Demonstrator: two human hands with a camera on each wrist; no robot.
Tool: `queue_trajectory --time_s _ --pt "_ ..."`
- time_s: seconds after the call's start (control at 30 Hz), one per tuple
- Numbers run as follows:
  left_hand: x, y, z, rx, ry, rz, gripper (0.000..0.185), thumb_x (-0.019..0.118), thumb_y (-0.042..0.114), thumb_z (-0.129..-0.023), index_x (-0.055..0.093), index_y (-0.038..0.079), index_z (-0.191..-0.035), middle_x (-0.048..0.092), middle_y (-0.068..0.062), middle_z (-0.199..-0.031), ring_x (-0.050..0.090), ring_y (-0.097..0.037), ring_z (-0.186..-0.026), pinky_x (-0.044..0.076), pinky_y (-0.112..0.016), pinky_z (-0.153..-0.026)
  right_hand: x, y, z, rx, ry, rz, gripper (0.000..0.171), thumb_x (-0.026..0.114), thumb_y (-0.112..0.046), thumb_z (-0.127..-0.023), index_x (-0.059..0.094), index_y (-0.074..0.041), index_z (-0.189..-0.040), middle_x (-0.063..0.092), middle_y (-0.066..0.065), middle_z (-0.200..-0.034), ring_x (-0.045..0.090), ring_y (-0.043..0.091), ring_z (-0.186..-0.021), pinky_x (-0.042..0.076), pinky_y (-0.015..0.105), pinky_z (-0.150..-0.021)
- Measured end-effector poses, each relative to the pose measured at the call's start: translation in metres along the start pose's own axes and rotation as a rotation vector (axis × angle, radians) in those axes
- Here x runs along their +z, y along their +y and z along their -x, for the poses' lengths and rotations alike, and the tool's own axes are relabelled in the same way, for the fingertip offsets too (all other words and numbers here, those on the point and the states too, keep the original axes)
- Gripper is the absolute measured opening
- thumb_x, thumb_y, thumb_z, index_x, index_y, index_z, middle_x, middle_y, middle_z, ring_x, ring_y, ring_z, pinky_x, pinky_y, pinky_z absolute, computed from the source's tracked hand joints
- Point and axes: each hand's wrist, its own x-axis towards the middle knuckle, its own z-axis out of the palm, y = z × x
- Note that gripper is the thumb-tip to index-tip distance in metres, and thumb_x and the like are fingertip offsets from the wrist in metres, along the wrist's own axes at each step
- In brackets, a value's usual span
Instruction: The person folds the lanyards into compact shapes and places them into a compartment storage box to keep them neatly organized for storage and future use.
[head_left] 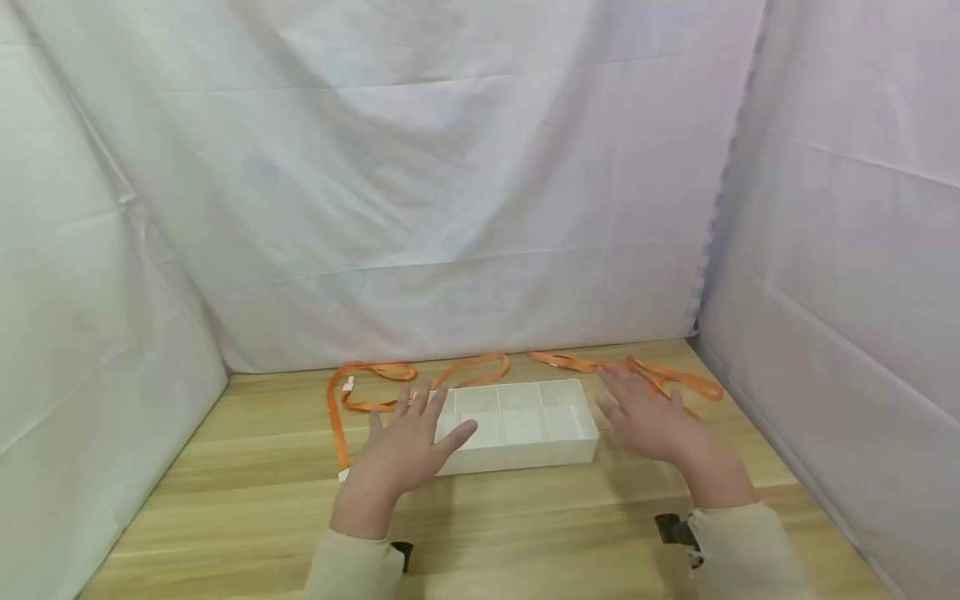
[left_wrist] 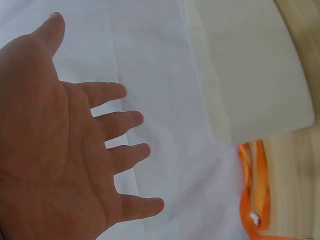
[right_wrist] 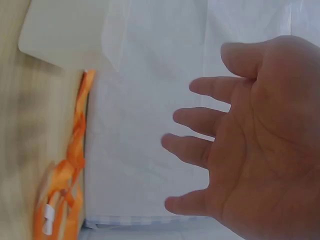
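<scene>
- The left hand (head_left: 408, 446) is hovering over the left end of the white divided tray (head_left: 517, 423); its grip is wide, fingers spread and straight, holding nothing. Whether the thumb is brushing the tray's rim cannot be told.
- The right hand (head_left: 648, 417) is hovering just beside the tray's right end, grip likewise wide and empty, fingers fanned toward the back of the counter (head_left: 247, 492).
- The tray is lying near the middle of the counter, long side toward the person, and its compartments are showing nothing inside — a placement that seems to leave both ends within reach of the two hands flanking it.
- Two orange lanyards are lying behind the tray: the left lanyard (head_left: 375, 387) is looping round its left end and trailing forward, while the right lanyard (head_left: 637, 371) is stretching toward the right drape, partly under the right hand's fingers.
- The head view alone is showing the whole layout and the tray's dividers.
- The left wrist view is adding the open palm (left_wrist: 55, 165), the tray's outer wall (left_wrist: 255, 70) and a white clip on the lanyard (left_wrist: 255, 217).
- The right wrist view is showing the other palm (right_wrist: 260, 145) — and a white fitting on its lanyard (right_wrist: 48, 215) that the head view is hiding.
- White drapes (head_left: 420, 192) are enclosing the counter on three sides.
</scene>
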Motion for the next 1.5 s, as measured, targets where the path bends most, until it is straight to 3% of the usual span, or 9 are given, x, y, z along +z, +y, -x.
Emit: queue_trajectory --time_s 0.23,0.53,0.67,0.8,1.07,1.2,1.3,1.4,1.5 --pt "-0.009 0.019 -0.017 0.05 -0.028 -0.085 0.088 0.038 0.078 -0.103 0.027 0.022 -0.17 0.026 -0.008 -0.178 0.017 -0.039 -0.167 0.012 -0.078 -0.127 -0.029 0.013 -0.015 -0.056 -0.018 0.117 0.065 0.031 -0.046 -0.117 0.038 0.0 -0.162 0.037 0.03 -0.167 0.031 0.055 -0.155 0.028 0.081 -0.117" --pt "-0.012 0.031 -0.036 0.129 -0.082 -0.167 0.079 0.048 0.07 -0.104 0.039 0.02 -0.165 0.035 -0.009 -0.174 0.028 -0.037 -0.164 0.026 -0.072 -0.126 -0.045 0.037 -0.039 0.006 -0.145 0.131 0.081 0.023 -0.062 -0.113 0.04 0.001 -0.161 0.038 0.032 -0.166 0.033 0.057 -0.153 0.03 0.071 -0.123" --pt "-0.01 0.04 -0.047 0.177 -0.102 -0.183 0.072 0.057 0.062 -0.105 0.046 0.02 -0.162 0.044 -0.009 -0.169 0.04 -0.034 -0.158 0.037 -0.064 -0.124 -0.043 0.052 -0.052 -0.016 -0.19 0.136 0.071 0.034 -0.047 -0.116 0.038 0.009 -0.159 0.038 0.035 -0.164 0.037 0.058 -0.15 0.034 0.071 -0.121" --pt "-0.006 0.055 -0.06 0.252 -0.095 -0.23 0.065 0.058 0.056 -0.106 0.051 0.018 -0.158 0.054 -0.006 -0.162 0.05 -0.03 -0.152 0.044 -0.052 -0.122 -0.041 0.065 -0.063 -0.037 -0.198 0.199 0.061 0.045 -0.023 -0.11 0.034 0.013 -0.159 0.038 0.037 -0.162 0.062 0.047 -0.125 0.05 0.059 -0.105" --pt "0.021 0.088 -0.074 0.368 -0.051 -0.306 0.05 0.057 0.05 -0.108 0.062 0.021 -0.149 0.066 0.003 -0.149 0.063 -0.019 -0.138 0.054 -0.041 -0.112 -0.028 0.092 -0.073 0.012 -0.217 0.278 0.028 0.059 -0.01 -0.102 0.07 0.011 -0.116 0.073 0.026 -0.107 0.069 0.036 -0.093 0.059 0.05 -0.083" --pt "0.031 0.101 -0.075 0.439 -0.013 -0.331 0.043 0.057 0.045 -0.108 0.066 0.024 -0.144 0.073 0.006 -0.137 0.07 -0.015 -0.126 0.059 -0.037 -0.101 -0.02 0.105 -0.067 0.053 -0.163 0.334 0.051 0.055 -0.021 -0.106 0.053 0.003 -0.151 0.073 0.024 -0.105 0.059 0.022 -0.074 0.054 0.041 -0.072" --pt "0.036 0.109 -0.074 0.484 0.015 -0.337 0.038 0.057 0.042 -0.108 0.069 0.024 -0.14 0.076 0.007 -0.13 0.073 -0.014 -0.119 0.061 -0.036 -0.093 -0.011 0.113 -0.06 -0.01 -0.023 0.352 0.07 0.058 -0.028 -0.105 0.032 -0.004 -0.166 0.074 0.028 -0.107 0.054 0.018 -0.062 0.052 0.038 -0.063" --pt "0.039 0.116 -0.072 0.523 0.024 -0.323 0.036 0.057 0.04 -0.108 0.071 0.024 -0.138 0.077 0.006 -0.128 0.073 -0.014 -0.116 0.061 -0.036 -0.09 -0.001 0.124 -0.058 -0.086 0.114 0.381 0.069 0.062 -0.03 -0.103 0.04 -0.005 -0.163 0.074 0.03 -0.104 0.054 0.019 -0.052 0.052 0.044 -0.052" --pt "0.041 0.124 -0.07 0.542 0.024 -0.308 0.035 0.057 0.04 -0.109 0.071 0.025 -0.136 0.077 0.008 -0.127 0.073 -0.012 -0.115 0.061 -0.035 -0.087 0.012 0.149 -0.068 -0.095 0.152 0.426 0.047 0.058 -0.038 -0.105 0.069 0.001 -0.129 0.074 0.025 -0.088 0.06 0.023 -0.053 0.054 0.053 -0.055"
